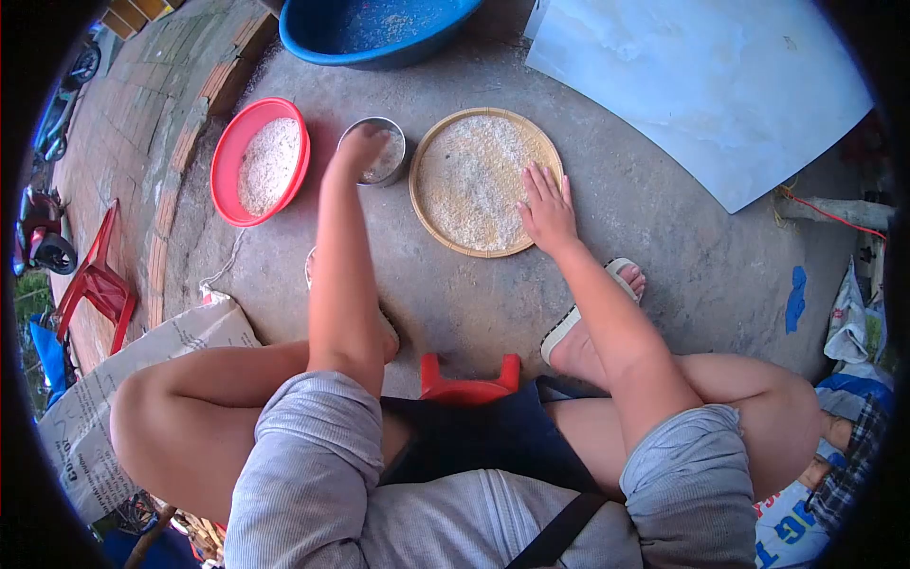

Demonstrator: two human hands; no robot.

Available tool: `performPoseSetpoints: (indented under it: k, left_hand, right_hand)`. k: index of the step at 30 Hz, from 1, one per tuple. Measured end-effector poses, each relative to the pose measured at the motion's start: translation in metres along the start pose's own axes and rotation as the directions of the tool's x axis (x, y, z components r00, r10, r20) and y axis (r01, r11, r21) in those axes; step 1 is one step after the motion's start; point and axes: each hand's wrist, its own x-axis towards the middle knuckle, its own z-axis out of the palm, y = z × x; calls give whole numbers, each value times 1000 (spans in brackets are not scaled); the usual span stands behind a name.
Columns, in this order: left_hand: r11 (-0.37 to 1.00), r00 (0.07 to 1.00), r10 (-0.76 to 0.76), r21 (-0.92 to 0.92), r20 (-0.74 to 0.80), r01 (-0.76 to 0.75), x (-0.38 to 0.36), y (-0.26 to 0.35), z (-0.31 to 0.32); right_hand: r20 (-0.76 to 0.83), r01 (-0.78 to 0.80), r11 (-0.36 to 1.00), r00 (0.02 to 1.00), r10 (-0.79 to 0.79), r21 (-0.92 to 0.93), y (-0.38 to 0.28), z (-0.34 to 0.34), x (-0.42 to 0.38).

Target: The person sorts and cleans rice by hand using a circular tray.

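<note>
My left hand [362, 150] is over the left side of a round metal tin [398, 152], its fingers lowered toward the grains inside; the fingertips are too blurred to make out. My right hand [547, 209] lies flat with fingers spread on the right edge of a round woven tray [422, 211]. White grains [479, 175] cover much of that tray in a thin, uneven layer. To the left of the tin stands a red plastic basin [224, 180] with a heap of pale grains [270, 166] in it.
A large blue basin [379, 57] stands beyond the tin. A pale sheet [701, 85] lies at the upper right. Near my legs are a red stool [469, 387], a printed sack [114, 427] and a blue scrap [795, 299]. A red chair [100, 284] is at the left.
</note>
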Motion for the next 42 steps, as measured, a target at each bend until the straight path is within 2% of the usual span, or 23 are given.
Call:
performPoseSetpoints:
  k: [1,3,5,7,8,9,10,12,13,21,23,26,28,29,31,32,34,35,36,37,39,40,42]
  left_hand:
    - [934,987,156,334,-50,-130,11,-16,15]
    - [956,910,116,294,-397,7,-17,26,32]
    - [944,780,324,231,-535,-234,-37,60,44]
    - [909,827,406,75,-390,-411,-33,70,68]
    - [822,764,560,103,-321,-559,-28,67,86]
    - [851,825,522,75,-214,-519,-45,82,94]
    - [808,781,589,122,-207,-577,-56,82,115]
    - [733,749,663,214,-12,-645,-70,66,156]
    - [688,748,661,355,53,-633,-83,63,169]
    - [571,607,780,222,152,-790,-115,52,179]
    - [544,571,817,225,81,-809,-114,48,177]
    - [578,583,812,97,34,-810,-115,43,174]
    - [709,709,705,-2,-6,-705,-114,47,170]
    - [709,709,705,-4,-8,-705,-110,51,168]
    - [852,856,502,-101,-121,-514,-101,67,158]
    - [843,852,470,-168,-232,-511,-99,75,154]
    - [844,856,452,-191,-251,-501,-98,93,145]
    - [844,860,432,-215,-271,-491,-99,102,142]
    - [792,834,469,-279,-290,-543,-99,107,146]
    - [778,863,463,-376,-200,-504,-108,117,146]
    - [766,778,607,-139,-163,-627,-119,133,150]
    - [812,832,553,-191,-47,-551,-124,133,160]
    - [780,782,610,-76,-129,-621,-122,131,169]
  right_hand:
    - [2,-6,1000,1000,6,0,-1,0,1]
    - [2,-8,1000,1000,8,-5,-1,2,1]
    - [4,-9,1000,1000,9,-11,-1,4,1]
    - [-7,-11,1000,1000,11,-13,-1,4,2]
    - [-8,-9,1000,1000,9,-15,0,4,2]
    - [0,-15,1000,1000,15,-11,0,4,3]
    - [9,-23,1000,1000,23,-6,0,4,3]
    - [8,-24,1000,1000,24,-12,1,4,4]
    - [8,-26,1000,1000,26,-17,1,4,4]
    - [-5,-6,1000,1000,6,6,6,3,2]
    - [-12,1,1000,1000,-1,14,5,2,2]
    - [-71,-32,987,997,44,156,6,4,6]
    - [-197,-125,949,963,187,290,-2,2,14]
    - [-196,-124,950,963,185,288,-6,1,17]
    - [-256,-204,801,879,403,562,-12,0,24]
    - [-257,-205,801,878,405,563,-13,7,29]
    - [47,-311,331,788,614,891,-10,29,41]
    - [47,-310,329,788,614,892,-7,35,45]
    - [384,-328,-206,704,597,922,-6,36,50]
    - [663,-278,-681,631,402,678,-7,34,53]
    - [674,-332,-761,717,181,557,-27,-10,54]
    - [674,-330,-762,716,182,557,-26,-9,54]
    - [670,-301,-743,697,255,597,-20,-5,51]
